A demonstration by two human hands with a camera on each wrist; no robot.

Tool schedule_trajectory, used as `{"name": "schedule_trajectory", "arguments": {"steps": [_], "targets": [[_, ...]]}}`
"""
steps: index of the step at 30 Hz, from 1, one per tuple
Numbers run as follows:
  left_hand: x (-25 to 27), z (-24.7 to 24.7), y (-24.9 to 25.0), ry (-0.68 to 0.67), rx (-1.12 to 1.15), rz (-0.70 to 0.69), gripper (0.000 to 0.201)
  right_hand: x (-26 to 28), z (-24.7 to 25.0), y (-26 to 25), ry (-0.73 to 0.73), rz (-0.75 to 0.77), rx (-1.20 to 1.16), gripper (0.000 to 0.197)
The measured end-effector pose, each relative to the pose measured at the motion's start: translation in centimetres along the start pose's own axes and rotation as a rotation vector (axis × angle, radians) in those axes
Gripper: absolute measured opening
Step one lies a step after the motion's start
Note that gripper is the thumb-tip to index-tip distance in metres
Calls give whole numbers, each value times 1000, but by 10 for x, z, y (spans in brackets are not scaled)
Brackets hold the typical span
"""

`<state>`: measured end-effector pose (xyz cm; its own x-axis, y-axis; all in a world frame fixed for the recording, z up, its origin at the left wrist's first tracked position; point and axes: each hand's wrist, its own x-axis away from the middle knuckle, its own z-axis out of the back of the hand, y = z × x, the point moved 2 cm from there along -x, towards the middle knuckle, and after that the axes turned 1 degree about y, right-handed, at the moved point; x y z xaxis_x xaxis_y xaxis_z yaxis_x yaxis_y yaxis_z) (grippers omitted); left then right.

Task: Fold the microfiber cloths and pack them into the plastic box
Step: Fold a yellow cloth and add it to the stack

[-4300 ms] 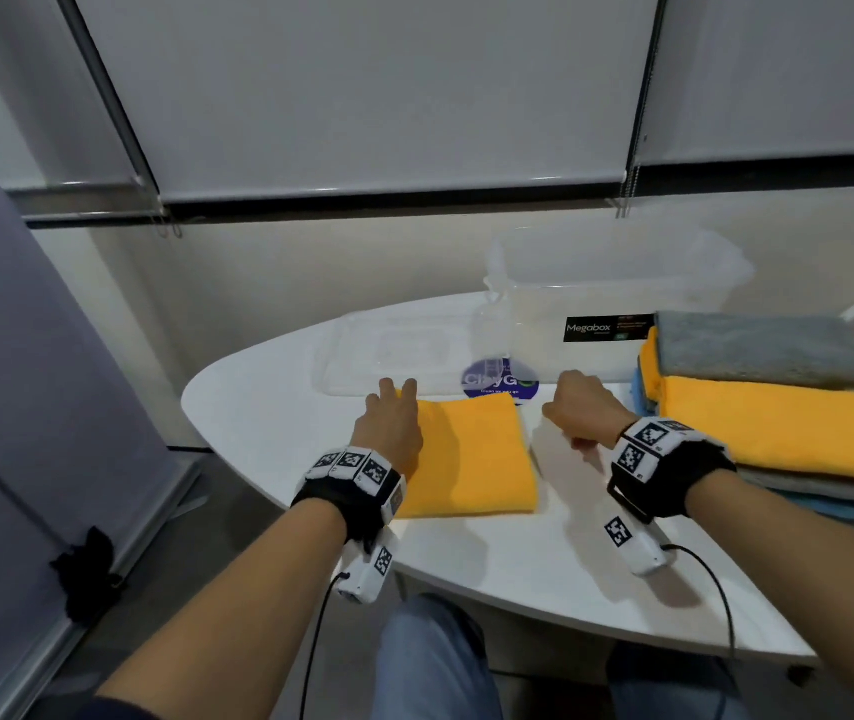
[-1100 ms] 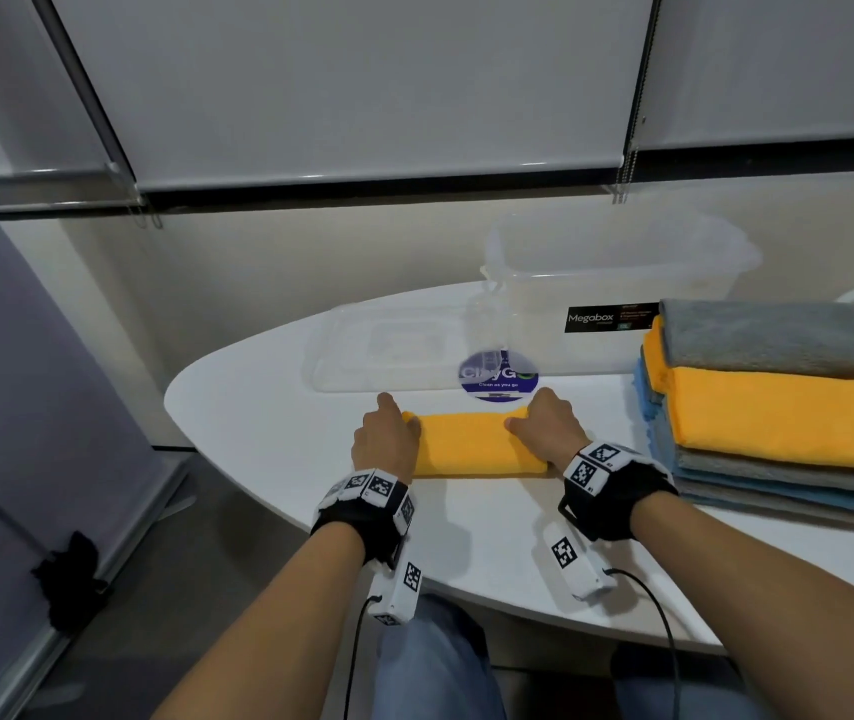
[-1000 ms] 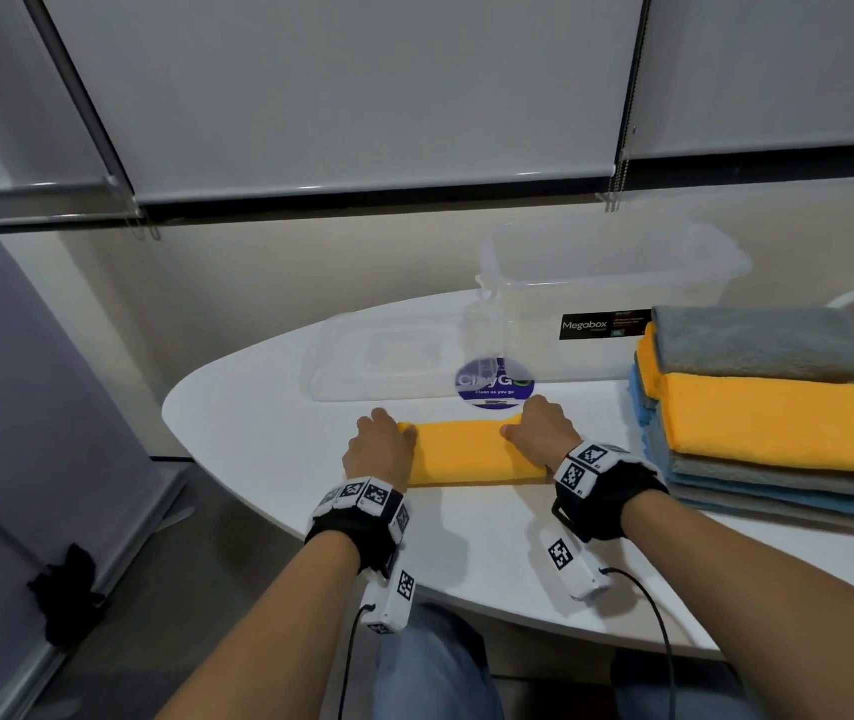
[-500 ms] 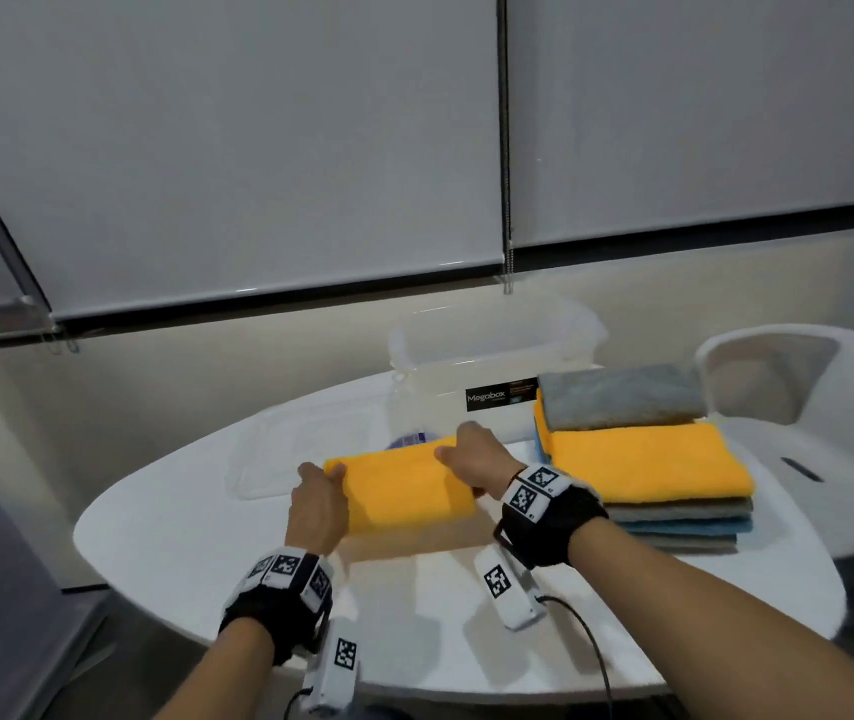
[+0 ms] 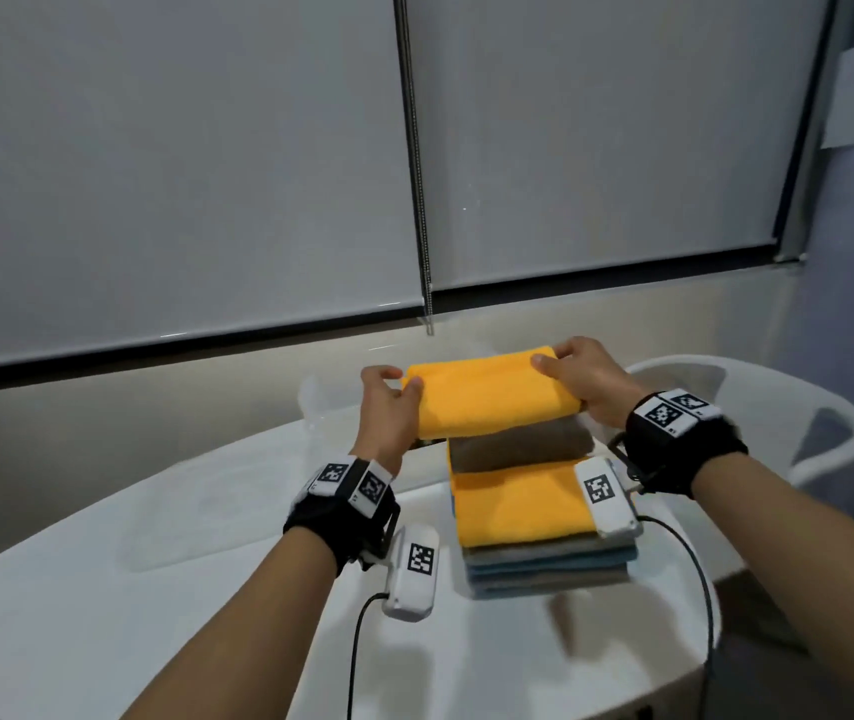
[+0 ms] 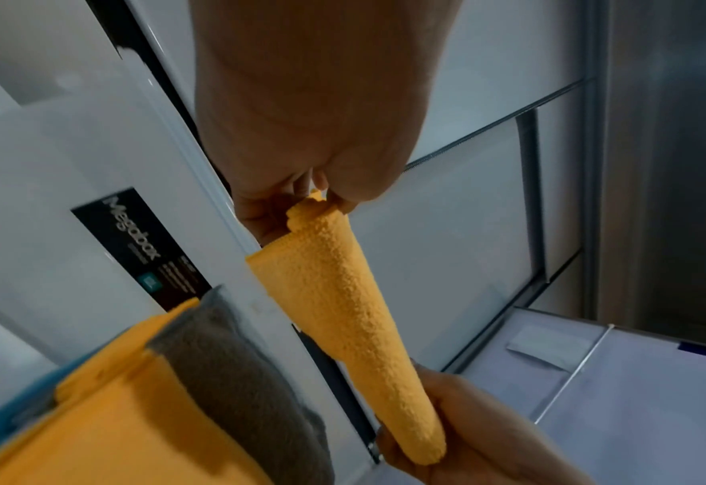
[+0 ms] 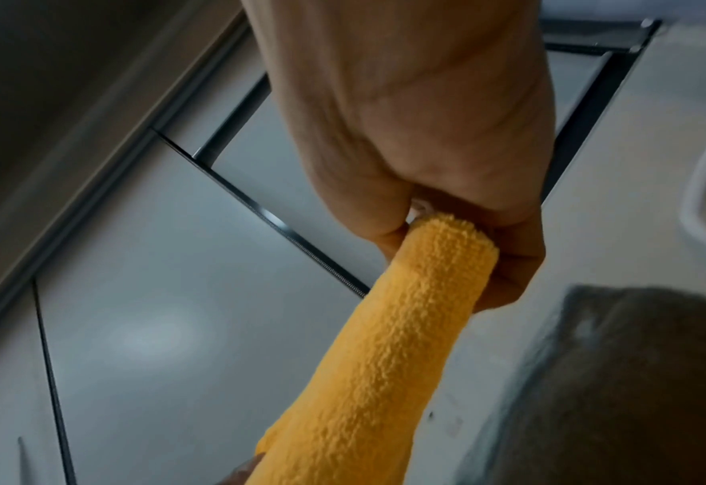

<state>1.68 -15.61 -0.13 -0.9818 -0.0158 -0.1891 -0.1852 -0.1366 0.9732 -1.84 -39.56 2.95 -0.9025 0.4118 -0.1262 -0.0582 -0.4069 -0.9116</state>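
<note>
I hold a folded orange cloth (image 5: 487,394) in the air, level, above the far part of the table. My left hand (image 5: 388,402) grips its left end and my right hand (image 5: 578,376) grips its right end. Both wrist views show fingers curled round the orange cloth (image 6: 343,315) (image 7: 388,344). The clear plastic box (image 5: 313,402) is mostly hidden behind the cloth; its wall with a black label (image 6: 143,249) shows in the left wrist view. A stack of folded cloths (image 5: 528,517), grey and orange on top, lies under my right wrist.
The round white table (image 5: 154,615) stretches to the left and near side. A clear lid (image 5: 196,522) lies flat on it to the left of the stack. A white chair (image 5: 778,407) stands at the right. Window blinds (image 5: 206,174) fill the background.
Both hands lifted the folded orange cloth off the table and carried it up and away toward the box. The head view swung right and upward.
</note>
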Motion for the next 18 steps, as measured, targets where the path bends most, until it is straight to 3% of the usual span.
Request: {"name": "schedule_trajectory", "arguments": {"steps": [7,18], "targets": [[25,-39,-30,-29,-46,55,28,16,33,59,-136,-137,24,25],[56,-45,-84,-47,-143,193,29,40,12,115,-50,-161,91,39]]}}
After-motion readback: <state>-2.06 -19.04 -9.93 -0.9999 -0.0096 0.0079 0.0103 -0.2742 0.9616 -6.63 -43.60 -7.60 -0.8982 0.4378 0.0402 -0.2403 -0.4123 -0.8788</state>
